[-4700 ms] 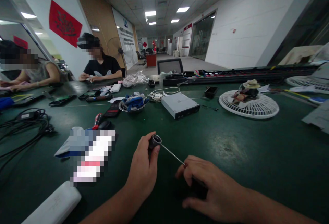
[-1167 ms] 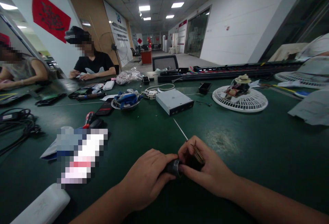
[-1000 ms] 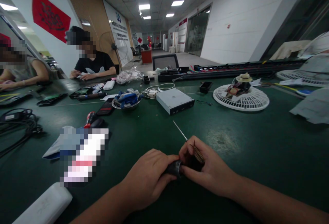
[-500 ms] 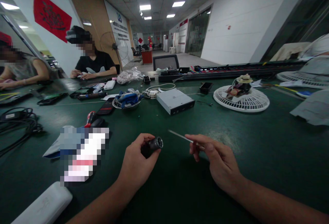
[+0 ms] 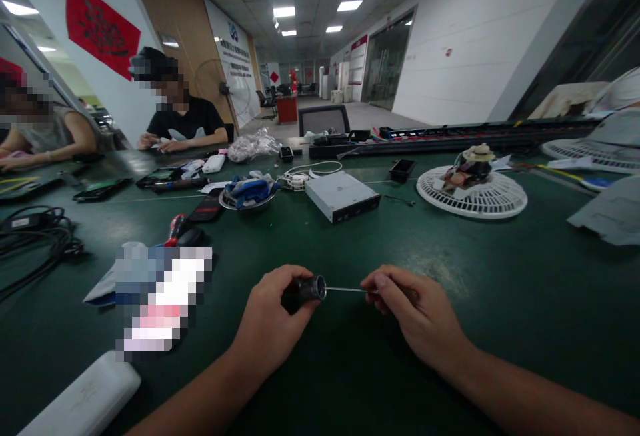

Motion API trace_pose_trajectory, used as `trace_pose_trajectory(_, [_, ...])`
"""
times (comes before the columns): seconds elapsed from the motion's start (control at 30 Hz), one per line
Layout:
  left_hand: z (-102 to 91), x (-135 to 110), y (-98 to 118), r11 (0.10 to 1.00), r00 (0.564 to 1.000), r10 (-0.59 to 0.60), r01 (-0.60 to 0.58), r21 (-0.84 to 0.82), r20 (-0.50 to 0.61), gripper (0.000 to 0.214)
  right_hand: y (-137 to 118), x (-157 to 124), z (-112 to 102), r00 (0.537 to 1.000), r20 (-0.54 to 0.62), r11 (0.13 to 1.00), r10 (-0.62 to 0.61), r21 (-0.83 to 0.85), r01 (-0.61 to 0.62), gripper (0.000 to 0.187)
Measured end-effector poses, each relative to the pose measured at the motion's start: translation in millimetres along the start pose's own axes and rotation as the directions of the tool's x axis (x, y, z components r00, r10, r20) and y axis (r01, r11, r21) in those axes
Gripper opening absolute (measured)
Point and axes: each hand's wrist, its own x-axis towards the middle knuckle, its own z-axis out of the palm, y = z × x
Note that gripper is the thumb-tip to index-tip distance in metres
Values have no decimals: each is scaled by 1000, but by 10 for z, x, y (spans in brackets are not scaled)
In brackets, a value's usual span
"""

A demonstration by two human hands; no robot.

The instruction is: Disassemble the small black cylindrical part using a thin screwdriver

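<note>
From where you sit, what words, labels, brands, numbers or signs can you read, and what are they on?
None reads clearly.
Red poster: dark characters, too blurred.
Wall sign: lettering, too small and blurred.
Black adapter: pale label, too small.
Disc drive: front marks too small.
Tube in the left hand: no lettering discernible.

A dark green table [image 5: 520,303] is carrying a grey disc drive [image 5: 343,191]. Left of the drive, a metal bowl [image 5: 249,208] is resting near and black cables [image 5: 46,241] are lying well apart. Behind it, a long dark bar [image 5: 450,143] is stretching rightward. To its right, a black box [image 5: 401,171] and a white round grille [image 5: 503,193] are sitting.
</note>
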Motion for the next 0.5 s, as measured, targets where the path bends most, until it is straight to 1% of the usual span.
trace_pose_trajectory(0.07, [0, -1, -16, 1000, 1000, -12, 12, 7, -12, 23, -9, 10, -6, 1000, 0, 1000, 26, -14, -26, 38])
trace_pose_trajectory(0.1, [1, -2, -21, 1000, 1000, -7, 7, 8, -9, 22, -11, 13, -10, 999, 21, 1000, 29, 3, -29, 39])
trace_pose_trajectory(0.2, [3, -4, -23, 999, 998, 46, -46, 7, 33, 21, -10, 11, -15, 995, 94, 993, 20, 113, -30, 42])
trace_pose_trajectory(0.23, [3, -5, -20, 998, 996, 68, -69, 7, 51, 21, -9, 10, -13, 995, 95, 989, 19, 146, -33, 42])
trace_pose_trajectory(0.3, [4, -6, -12, 995, 993, 99, -100, 5, 69, 20, -9, 10, -5, 998, 53, 985, 29, 168, -37, 42])
trace_pose_trajectory(0.4, [5, -9, -4, 996, 994, 91, -91, -9, 52, 21, -20, 18, 6, 999, -15, 990, 49, 130, -46, 41])
trace_pose_trajectory(0.5, [8, -16, -4, 997, 997, 70, -69, -27, 39, 23, -33, 30, -1, 999, 11, 992, 53, 117, -54, 42])
